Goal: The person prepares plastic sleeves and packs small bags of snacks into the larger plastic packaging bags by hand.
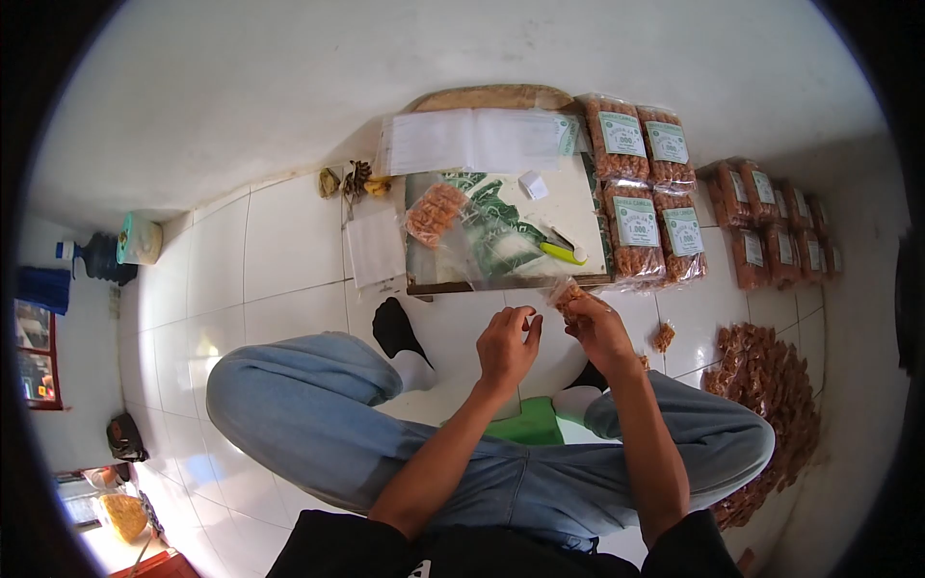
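Note:
My right hand (597,330) grips a small clear packet of brown snacks (570,296) by the front right corner of a low board (578,207). To its left, my left hand (508,345) is raised with its fingers curled, thumb and forefinger slightly apart, and nothing visible between them. On the board lie a partly filled plastic bag of snack packets (436,214), a yellow-green cutter (562,252) and a small stack of white paper (533,185). Clear plastic sleeves (462,142) cover the board's back edge.
Large labelled snack bags (636,226) stand right of the board, with more bags (779,250) beyond. A heap of small packets (766,414) lies by my right knee. Loose packets (663,336) are on the floor. A green object (530,424) sits between my legs.

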Motion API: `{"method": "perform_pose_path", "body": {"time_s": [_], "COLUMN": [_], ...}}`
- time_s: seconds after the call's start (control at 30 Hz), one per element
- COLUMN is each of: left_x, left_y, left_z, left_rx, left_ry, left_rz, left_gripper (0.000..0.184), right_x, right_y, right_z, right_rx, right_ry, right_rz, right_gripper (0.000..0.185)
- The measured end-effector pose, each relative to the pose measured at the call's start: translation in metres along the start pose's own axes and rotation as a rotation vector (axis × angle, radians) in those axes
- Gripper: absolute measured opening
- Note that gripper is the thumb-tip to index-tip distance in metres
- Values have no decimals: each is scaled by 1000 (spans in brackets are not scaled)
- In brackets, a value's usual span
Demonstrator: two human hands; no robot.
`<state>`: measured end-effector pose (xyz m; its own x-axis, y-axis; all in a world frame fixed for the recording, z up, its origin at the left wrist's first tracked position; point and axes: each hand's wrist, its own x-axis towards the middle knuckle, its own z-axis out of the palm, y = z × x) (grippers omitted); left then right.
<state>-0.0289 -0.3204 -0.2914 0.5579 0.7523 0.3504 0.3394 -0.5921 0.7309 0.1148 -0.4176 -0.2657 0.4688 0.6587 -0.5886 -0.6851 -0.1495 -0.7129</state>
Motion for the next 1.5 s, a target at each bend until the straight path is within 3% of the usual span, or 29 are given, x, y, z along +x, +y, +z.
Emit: {"method": "perform_pose_path", "body": {"time_s": [0.03,0.13,0.5,0.6,0.77,0.9,0.97,1.03,1.1,1.17,1.23,1.3,1.37,1.4,1.43,1.47,1.5], "left_x": [0,1,-1,0,-1,2,3,2,0,6,20,51,88,104,117,124,133], "left_y": [0,2,6,8,8,15,17,22,28,30,26,12,-37,-62,-85,-103,-119], "left_z": [0,-1,-3,-5,-7,-12,-13,-16,-20,-23,-39,-58,-58,-61,-65,-67,-71], "left_rx": [-8,-27,-58,-60,-57,-110,-108,-122,-117,-174,-167,-144,14,211,405,407,506], "left_ry": [4,8,-5,7,70,77,78,48,27,11,-93,12,145,140,135,142,-61], "left_rz": [5,5,2,19,53,78,87,100,79,216,201,350,194,124,53,53,16], "left_gripper": [14,14,12,11,8,7,7,7,8,9,10,16,28,37,45,45,52], "right_x": [1,-7,17,25,44,66,76,86,80,83,97,102,122,113,111,111,111], "right_y": [1,5,25,29,29,28,29,22,21,24,36,44,60,55,54,51,48], "right_z": [-3,-2,17,27,40,45,51,58,85,96,99,100,90,94,92,89,88], "right_rx": [167,244,332,238,-217,-356,-576,-1251,-434,-519,-960,-704,-1025,-1007,-1007,-1053,-1097], "right_ry": [-67,-94,-256,-205,-329,-422,-345,-517,-406,-332,-193,-283,-151,-206,-212,-280,-344], "right_rz": [68,156,57,-38,-303,-348,-394,-1154,-400,-417,-803,-837,-1307,-1152,-1156,-1073,-992], "right_gripper": [31,19,28,30,53,60,61,72,73,70,80,79,82,83,83,87,91]}}
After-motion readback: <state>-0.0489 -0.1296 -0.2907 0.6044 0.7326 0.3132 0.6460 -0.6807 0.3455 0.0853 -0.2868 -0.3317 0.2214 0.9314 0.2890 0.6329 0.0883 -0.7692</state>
